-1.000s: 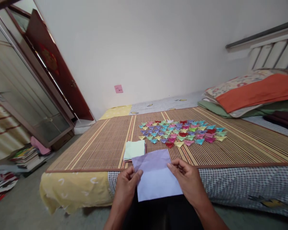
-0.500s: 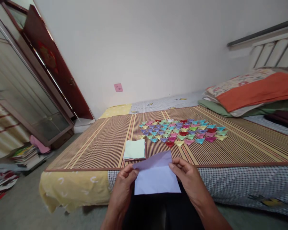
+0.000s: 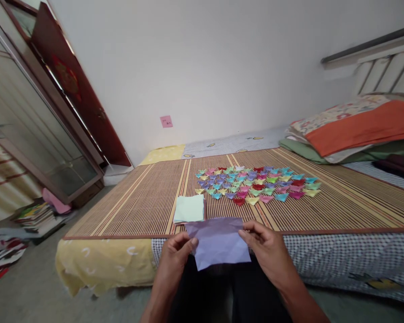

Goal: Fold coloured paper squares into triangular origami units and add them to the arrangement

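A purple sheet of paper with faint creases is stretched between my hands, just in front of the bed's edge. My left hand pinches its left side between thumb and fingers. On the right side, my right hand grips the paper the same way. Beyond the sheet, a stack of square paper with a pale green top piece lies on the striped mat. Several small folded paper pieces in many colours are laid out in rows to the right of the stack.
Pillows and folded bedding are piled at the bed's right end. A red door and a glazed cabinet door stand at the left. Books are stacked on the left below them. A pink note is stuck on the wall.
The purple sheet has tilted and opened flatter, its top edge now nearly level and its left corner lower. Both hands keep their hold and have barely moved.
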Demonstrator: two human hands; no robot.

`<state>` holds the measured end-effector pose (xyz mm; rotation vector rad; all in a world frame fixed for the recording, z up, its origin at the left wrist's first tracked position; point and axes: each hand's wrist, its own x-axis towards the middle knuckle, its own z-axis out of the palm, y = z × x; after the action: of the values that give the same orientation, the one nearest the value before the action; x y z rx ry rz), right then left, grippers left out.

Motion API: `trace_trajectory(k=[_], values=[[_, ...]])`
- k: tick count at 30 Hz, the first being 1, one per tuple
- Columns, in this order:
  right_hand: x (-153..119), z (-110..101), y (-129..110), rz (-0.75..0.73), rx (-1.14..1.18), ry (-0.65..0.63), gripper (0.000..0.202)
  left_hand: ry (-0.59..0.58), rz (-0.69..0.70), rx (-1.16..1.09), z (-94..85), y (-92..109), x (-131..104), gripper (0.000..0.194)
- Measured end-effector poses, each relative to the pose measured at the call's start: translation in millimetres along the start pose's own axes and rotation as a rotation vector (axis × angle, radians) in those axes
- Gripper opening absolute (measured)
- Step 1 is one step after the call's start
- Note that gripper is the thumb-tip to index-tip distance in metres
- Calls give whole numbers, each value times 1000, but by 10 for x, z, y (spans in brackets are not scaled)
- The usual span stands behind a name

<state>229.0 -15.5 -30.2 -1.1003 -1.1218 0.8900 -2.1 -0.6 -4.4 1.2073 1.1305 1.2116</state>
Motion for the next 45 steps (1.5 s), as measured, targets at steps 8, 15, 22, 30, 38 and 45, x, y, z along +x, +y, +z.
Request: trace_trajectory(k=[8, 15, 22, 30, 38, 45], values=[[-10, 71, 9, -2, -9, -76, 27, 20, 25, 5, 96, -5, -2, 37], [9, 88, 41, -68, -76, -47, 26, 221, 96, -25, 60, -64, 56, 40], [30, 121, 87, -66, -60, 28, 27, 275, 145, 19, 46, -66, 58, 43], [136, 233, 99, 109, 139, 74, 36, 274, 233, -22, 112, -5, 116, 37], [501, 509, 44, 247, 499, -56, 42, 173, 308, -59, 122, 71, 422, 23], [954, 686, 109, 133, 456, 48, 38, 159, 19, -454, 349, 111, 935, 46]])
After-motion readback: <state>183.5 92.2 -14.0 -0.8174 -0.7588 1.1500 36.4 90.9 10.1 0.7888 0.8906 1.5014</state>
